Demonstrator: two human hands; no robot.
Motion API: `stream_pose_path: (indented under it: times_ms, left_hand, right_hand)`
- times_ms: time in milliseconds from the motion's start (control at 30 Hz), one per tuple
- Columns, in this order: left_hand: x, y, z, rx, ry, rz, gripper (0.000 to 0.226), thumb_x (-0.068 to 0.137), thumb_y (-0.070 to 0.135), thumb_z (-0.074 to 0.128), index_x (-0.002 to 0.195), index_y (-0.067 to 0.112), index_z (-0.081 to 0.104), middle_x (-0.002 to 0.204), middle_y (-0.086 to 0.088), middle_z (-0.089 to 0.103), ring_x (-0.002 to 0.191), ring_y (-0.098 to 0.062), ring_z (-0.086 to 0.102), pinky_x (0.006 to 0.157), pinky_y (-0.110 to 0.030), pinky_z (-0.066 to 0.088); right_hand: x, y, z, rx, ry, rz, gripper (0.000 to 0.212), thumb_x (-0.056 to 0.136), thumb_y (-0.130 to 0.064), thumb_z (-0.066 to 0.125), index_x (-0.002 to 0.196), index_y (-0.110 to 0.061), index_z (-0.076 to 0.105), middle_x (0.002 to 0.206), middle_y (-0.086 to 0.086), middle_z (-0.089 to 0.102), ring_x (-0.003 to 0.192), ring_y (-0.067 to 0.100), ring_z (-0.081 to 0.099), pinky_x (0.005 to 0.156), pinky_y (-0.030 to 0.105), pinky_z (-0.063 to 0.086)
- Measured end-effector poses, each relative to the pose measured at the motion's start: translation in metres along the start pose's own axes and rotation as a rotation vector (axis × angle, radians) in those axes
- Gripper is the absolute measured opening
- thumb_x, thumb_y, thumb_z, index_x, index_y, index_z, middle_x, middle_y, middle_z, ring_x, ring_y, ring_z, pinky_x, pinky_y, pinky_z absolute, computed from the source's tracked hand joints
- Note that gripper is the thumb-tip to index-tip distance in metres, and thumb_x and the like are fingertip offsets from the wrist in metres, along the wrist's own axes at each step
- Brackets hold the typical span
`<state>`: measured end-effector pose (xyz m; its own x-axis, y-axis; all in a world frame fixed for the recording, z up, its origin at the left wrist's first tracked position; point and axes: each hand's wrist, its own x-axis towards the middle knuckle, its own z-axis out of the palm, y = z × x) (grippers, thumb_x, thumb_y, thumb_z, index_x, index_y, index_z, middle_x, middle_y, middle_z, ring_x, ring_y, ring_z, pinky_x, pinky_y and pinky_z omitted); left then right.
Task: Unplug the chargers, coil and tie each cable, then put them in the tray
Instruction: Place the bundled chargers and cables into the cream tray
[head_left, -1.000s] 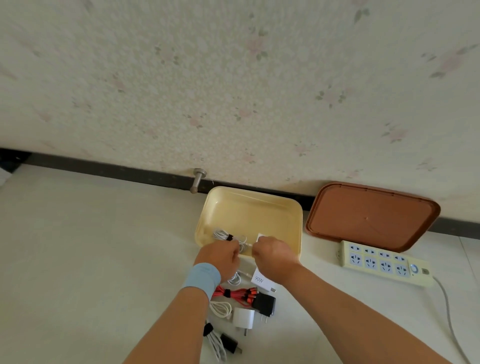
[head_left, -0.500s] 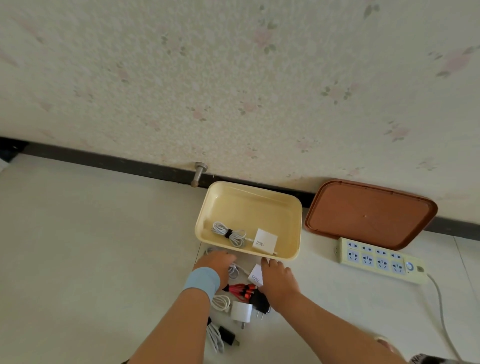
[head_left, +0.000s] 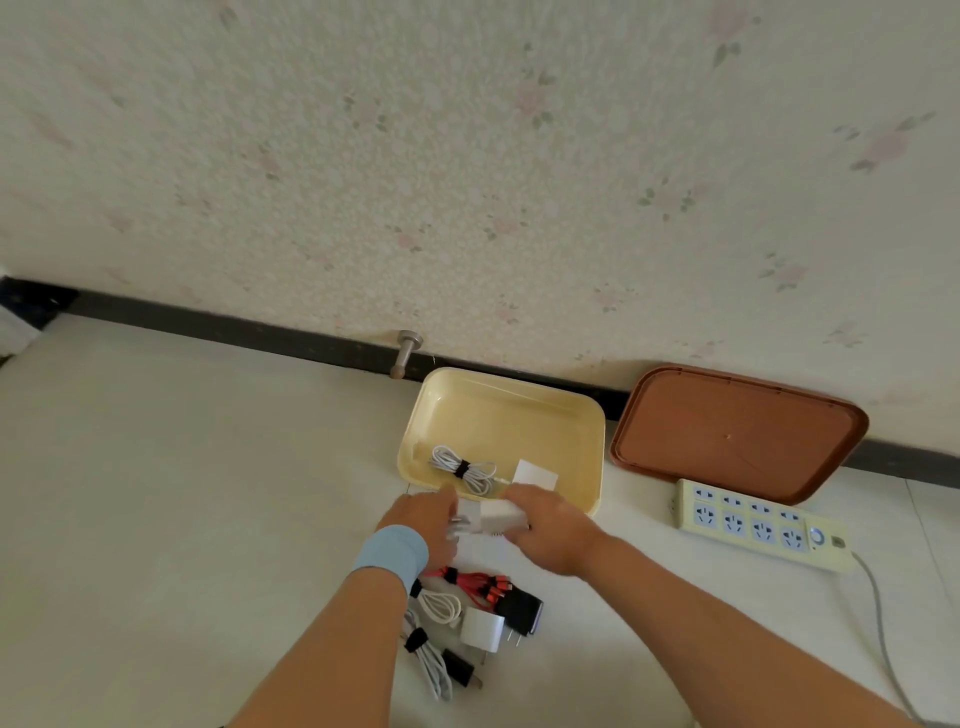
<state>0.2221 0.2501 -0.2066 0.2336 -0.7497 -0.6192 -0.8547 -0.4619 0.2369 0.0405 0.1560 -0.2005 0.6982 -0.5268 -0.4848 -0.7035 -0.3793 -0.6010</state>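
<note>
Right hand (head_left: 551, 531) gripping white charger (head_left: 494, 515), left hand (head_left: 427, 522) touching it

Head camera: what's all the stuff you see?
yellow tray: one, by wall
tied cable: one, white, in yellow tray
tray charger: one, white, in yellow tray
held charger: one, white, near yellow tray
brown tray: one, leaning on wall
power strip: one, pale, right
red cables: one bundle, on floor
black charger: one, beside red cables
floor charger: one, white, beside black charger
white cables: two, by floor charger
door stop: one, metal, skirting
left hand: one, at held charger
right hand: one, grips held charger
</note>
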Motion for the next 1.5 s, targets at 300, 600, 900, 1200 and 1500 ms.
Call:
stream_pose_path:
  times_ms: [300, 600, 900, 1200, 1500]
  left_hand:
    - [0.024, 0.017, -0.056, -0.108, 0.255, 0.044, 0.03, 0.087, 0.021, 0.056, 0.115, 0.031, 0.052, 0.103, 0.006, 0.065, 0.089, -0.021, 0.058, 0.077, -0.031, 0.05]
    - [0.077, 0.026, -0.049, 0.198, 0.337, 0.102, 0.039, 0.087, 0.008, 0.06, 0.121, 0.027, 0.057, 0.118, 0.003, 0.059, 0.114, -0.022, 0.051, 0.095, -0.031, 0.04]
    - [0.085, 0.014, -0.014, 0.237, 0.087, 0.009, 0.058, 0.099, 0.038, 0.042, 0.153, 0.036, 0.022, 0.162, 0.003, 0.015, 0.15, -0.022, 0.003, 0.121, -0.046, 0.013]
    - [0.042, 0.005, -0.02, 0.131, 0.37, 0.131, 0.045, 0.088, 0.011, 0.049, 0.131, 0.026, 0.049, 0.138, 0.006, 0.041, 0.13, -0.018, 0.036, 0.103, -0.029, 0.035]
    - [-0.014, -0.024, 0.024, 0.212, -0.064, 0.054, 0.068, 0.079, 0.022, 0.073, 0.136, 0.036, 0.038, 0.147, 0.004, 0.027, 0.135, -0.02, 0.03, 0.102, -0.035, 0.038]
  right_hand:
    - [0.029, 0.008, -0.045, 0.138, 0.245, 0.137, 0.058, 0.087, -0.021, 0.075, 0.127, -0.027, 0.033, 0.116, 0.002, 0.048, 0.101, 0.026, 0.059, 0.071, 0.036, 0.06]
    - [0.066, 0.042, -0.038, 0.408, 0.367, 0.342, 0.05, 0.095, -0.012, 0.067, 0.129, -0.028, 0.034, 0.126, 0.009, 0.054, 0.102, 0.028, 0.061, 0.058, 0.03, 0.055]
    - [0.087, 0.044, -0.033, 0.067, 0.202, 0.445, 0.053, 0.101, -0.024, 0.055, 0.15, -0.025, 0.034, 0.139, 0.01, 0.043, 0.112, 0.03, 0.056, 0.086, 0.039, 0.055]
    - [0.052, 0.01, -0.016, -0.305, 0.33, 0.106, 0.035, 0.094, -0.016, 0.047, 0.127, -0.019, 0.059, 0.125, 0.004, 0.052, 0.112, 0.025, 0.052, 0.091, 0.036, 0.048]
    - [-0.002, -0.037, 0.074, -0.438, -0.142, 0.005, 0.076, 0.089, -0.065, 0.044, 0.147, -0.016, 0.04, 0.144, 0.01, 0.044, 0.132, 0.032, 0.042, 0.104, 0.048, 0.037]
